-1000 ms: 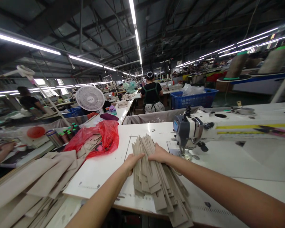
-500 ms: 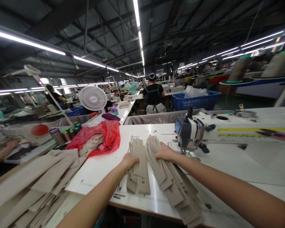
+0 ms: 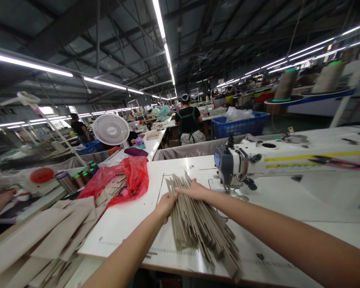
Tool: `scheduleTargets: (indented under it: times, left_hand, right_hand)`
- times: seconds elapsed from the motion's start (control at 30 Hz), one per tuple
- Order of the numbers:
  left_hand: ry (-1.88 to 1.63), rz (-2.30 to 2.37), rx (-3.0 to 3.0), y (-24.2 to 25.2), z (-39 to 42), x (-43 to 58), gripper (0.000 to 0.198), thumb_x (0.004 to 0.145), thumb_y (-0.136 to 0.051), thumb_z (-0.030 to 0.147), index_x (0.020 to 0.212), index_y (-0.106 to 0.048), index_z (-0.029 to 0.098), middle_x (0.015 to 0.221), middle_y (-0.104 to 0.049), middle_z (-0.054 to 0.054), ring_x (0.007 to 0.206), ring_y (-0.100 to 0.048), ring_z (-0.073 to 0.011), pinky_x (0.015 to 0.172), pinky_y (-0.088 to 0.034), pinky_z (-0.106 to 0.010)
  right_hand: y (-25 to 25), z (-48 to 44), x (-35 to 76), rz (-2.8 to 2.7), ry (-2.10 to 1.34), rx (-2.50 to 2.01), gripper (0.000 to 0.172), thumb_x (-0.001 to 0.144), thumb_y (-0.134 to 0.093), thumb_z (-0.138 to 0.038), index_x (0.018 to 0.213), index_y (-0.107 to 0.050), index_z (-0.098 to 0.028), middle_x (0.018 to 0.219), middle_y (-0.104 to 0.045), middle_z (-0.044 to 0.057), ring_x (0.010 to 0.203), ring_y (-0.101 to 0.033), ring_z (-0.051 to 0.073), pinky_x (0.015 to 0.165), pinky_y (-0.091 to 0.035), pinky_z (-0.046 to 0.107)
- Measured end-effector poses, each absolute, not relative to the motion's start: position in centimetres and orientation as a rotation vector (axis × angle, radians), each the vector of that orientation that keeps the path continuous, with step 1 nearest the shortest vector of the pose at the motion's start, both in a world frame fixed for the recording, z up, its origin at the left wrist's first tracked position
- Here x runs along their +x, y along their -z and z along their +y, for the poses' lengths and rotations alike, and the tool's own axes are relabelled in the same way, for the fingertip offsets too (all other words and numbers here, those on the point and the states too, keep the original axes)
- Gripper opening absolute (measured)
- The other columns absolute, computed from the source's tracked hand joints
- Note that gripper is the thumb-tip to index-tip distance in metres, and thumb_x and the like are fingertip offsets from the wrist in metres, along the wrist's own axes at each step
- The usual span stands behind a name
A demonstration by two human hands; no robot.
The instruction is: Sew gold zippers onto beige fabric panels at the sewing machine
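A bundle of long beige fabric strips [image 3: 198, 224] stands on edge over the white sewing table [image 3: 129, 224], its lower ends fanned toward me. My left hand [image 3: 167, 205] is closed around the bundle's left side near the far end. On top and to the right, my right hand [image 3: 195, 190] grips the same strips, its fingers close to the left hand. Right of the hands is the white and dark grey sewing machine [image 3: 232, 162], with nothing of the bundle under its needle.
Larger beige fabric pieces [image 3: 48, 232] are piled at the left. A red plastic bag [image 3: 135, 176] holds more pieces, with thread spools [image 3: 84, 176] behind it. Pink-handled snips [image 3: 339, 162] lie on the machine. Beyond are a white fan [image 3: 111, 129], a blue crate [image 3: 240, 125] and a seated person [image 3: 189, 120].
The two separate stacks have come together into one bundle, and the strips have turned up onto their edges. My right hand has moved left, near my left hand.
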State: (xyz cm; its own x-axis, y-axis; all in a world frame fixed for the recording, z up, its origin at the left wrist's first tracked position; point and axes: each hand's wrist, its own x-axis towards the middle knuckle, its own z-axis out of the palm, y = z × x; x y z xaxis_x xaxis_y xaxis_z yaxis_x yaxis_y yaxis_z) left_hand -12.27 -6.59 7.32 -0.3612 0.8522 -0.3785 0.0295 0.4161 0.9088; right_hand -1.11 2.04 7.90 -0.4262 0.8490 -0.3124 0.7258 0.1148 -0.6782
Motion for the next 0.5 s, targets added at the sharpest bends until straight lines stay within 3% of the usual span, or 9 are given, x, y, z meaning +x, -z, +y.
scheduleTargets:
  times: [0.1, 0.23, 0.5]
  left_hand:
    - [-1.105, 1.681, 0.761, -7.1, -6.9, -12.2, 0.024, 0.080, -0.059, 0.024, 0.101, -0.057, 0.013, 0.074, -0.068, -0.005, 0.065, -0.065, -0.0164, 0.059, -0.050, -0.025]
    - [-1.086, 1.685, 0.742, -6.6, -6.9, -12.1, 0.024, 0.077, -0.064, 0.024, 0.098, -0.060, 0.013, 0.071, -0.067, -0.003, 0.061, -0.064, -0.0159, 0.055, -0.049, -0.025]
    - [-0.961, 1.823, 0.725, -5.6, -6.1, -13.3, 0.024, 0.087, -0.054, 0.030, 0.105, -0.056, 0.013, 0.099, -0.061, -0.006, 0.082, -0.061, -0.0155, 0.072, -0.053, -0.034]
  right_hand:
    - [-7.5, 2.0, -1.2, -2.250, -1.157, -1.636, 0.121, 0.057, -0.069, -0.059, 0.142, -0.006, -0.001, 0.140, -0.029, 0.028, 0.129, -0.032, 0.035, 0.103, -0.030, 0.039]
    - [-7.3, 2.2, -1.1, -2.268, -1.121, -1.672, 0.111, 0.060, -0.072, -0.039, 0.142, -0.008, -0.001, 0.136, -0.035, 0.028, 0.125, -0.039, 0.033, 0.100, -0.034, 0.037]
    - [-7.2, 2.1, -0.6, -2.310, -1.016, -1.683, 0.109, 0.056, -0.070, -0.030, 0.143, -0.009, -0.004, 0.135, -0.037, 0.026, 0.122, -0.043, 0.033, 0.097, -0.038, 0.038]
